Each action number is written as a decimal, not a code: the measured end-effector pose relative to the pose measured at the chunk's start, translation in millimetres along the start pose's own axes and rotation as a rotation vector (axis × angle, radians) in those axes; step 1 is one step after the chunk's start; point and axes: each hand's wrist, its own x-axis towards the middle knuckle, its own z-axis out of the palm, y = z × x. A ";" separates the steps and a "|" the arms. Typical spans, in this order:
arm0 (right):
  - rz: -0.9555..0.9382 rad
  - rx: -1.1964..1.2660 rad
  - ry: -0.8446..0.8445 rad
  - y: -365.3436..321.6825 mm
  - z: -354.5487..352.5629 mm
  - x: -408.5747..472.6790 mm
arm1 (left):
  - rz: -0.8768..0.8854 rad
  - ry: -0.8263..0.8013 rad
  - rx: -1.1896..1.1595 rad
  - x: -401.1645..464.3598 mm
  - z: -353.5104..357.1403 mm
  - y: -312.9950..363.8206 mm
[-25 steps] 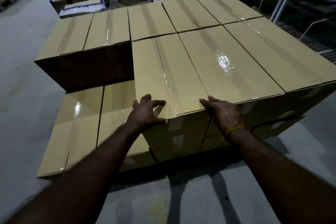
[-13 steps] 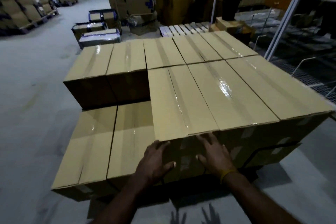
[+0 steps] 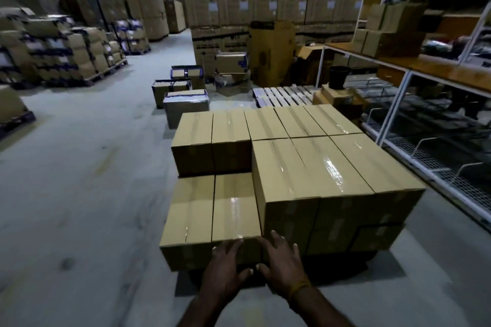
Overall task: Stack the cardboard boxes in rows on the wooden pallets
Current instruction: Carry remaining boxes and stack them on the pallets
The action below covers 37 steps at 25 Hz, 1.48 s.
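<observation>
Seeing open concrete floor (image 3: 79,194) spreading at 9 o'clock, free passage. Box stack (image 3: 305,180) blocking 12 o'clock. Metal shelving (image 3: 398,103) crowding 2 o'clock, leaving narrow floor strip. Loose boxes (image 3: 186,103) sitting at 11 o'clock.

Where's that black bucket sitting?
In the head view, the black bucket stands at upper right, under the shelving, just behind the empty pallet.

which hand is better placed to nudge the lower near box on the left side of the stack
Left. The left hand lies with open fingers against the front face of that lower tan cardboard box; the right hand sits at the taller neighbouring tan box.
</observation>
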 end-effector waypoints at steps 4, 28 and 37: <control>-0.013 0.000 -0.024 -40.7 5.8 -96.2 | -0.056 0.048 -0.004 -99.6 -17.5 -6.1; -0.419 -0.162 -0.151 -100.9 -5.2 -343.7 | -0.431 0.181 0.057 -426.4 -19.6 18.5; -0.691 -0.257 -0.231 -238.0 75.0 -392.1 | -0.660 0.303 0.006 -550.9 -56.1 -92.5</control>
